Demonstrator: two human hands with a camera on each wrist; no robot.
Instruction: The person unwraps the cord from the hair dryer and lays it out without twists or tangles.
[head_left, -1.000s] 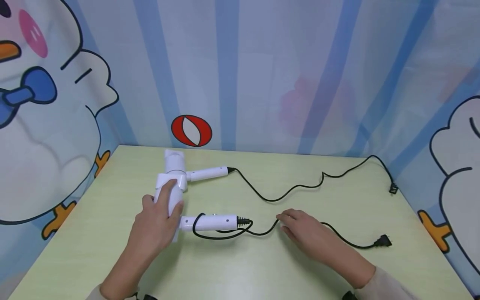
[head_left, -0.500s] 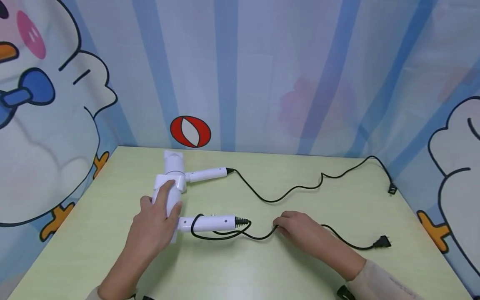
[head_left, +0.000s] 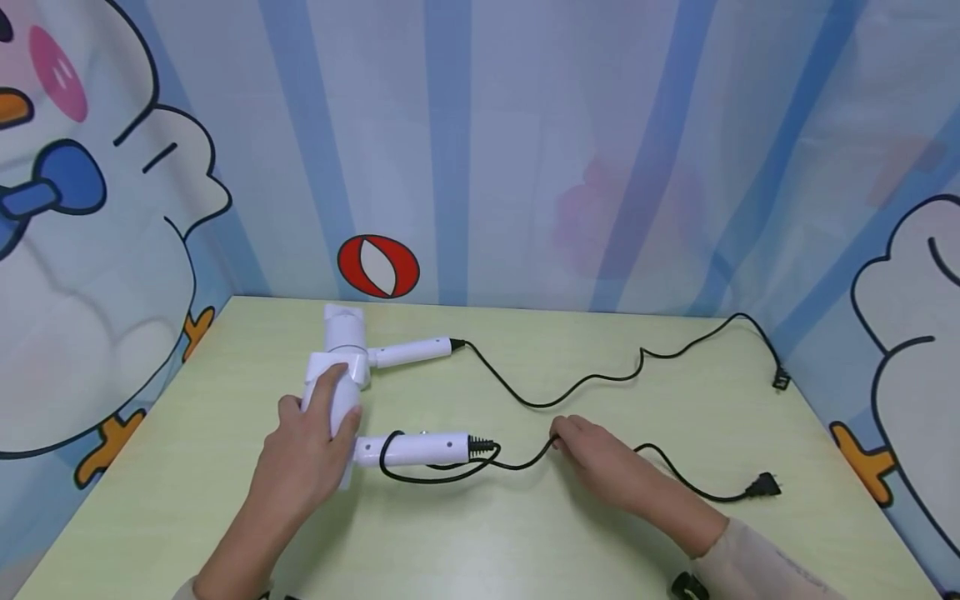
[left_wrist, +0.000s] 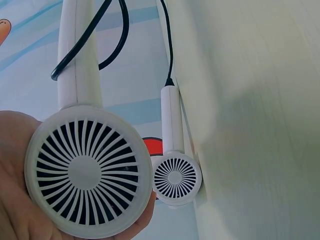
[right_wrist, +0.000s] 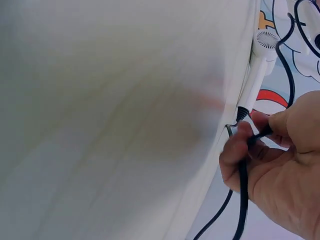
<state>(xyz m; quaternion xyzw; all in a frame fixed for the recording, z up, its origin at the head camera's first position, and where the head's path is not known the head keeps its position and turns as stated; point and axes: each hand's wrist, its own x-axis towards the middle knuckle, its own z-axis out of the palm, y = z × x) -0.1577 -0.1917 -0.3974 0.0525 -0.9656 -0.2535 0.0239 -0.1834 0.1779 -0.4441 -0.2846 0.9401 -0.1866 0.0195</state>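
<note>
A white hair dryer (head_left: 420, 450) is in my left hand (head_left: 303, 454), which grips its round body from above, thumb on the near side. The left wrist view faces its slatted air-intake grille (left_wrist: 85, 172), with the palm beside it. Its black power cord (head_left: 517, 468) loops once round the handle and runs right to my right hand (head_left: 600, 467). That hand pinches the cord between thumb and fingers, as the right wrist view shows. Past this hand, the cord ends in a black two-prong plug (head_left: 763, 485).
A second white hair dryer (head_left: 347, 332) lies just behind the first, its handle pointing right. Its own black cord (head_left: 540, 406) winds across the back to a plug (head_left: 781, 380) at the right edge. A cartoon-printed curtain (head_left: 510, 150) borders the pale table (head_left: 450, 550).
My right hand's fingers have closed on the cord, lifting that stretch slightly after shifting a little left. My left hand keeps its grip on the near hair dryer.
</note>
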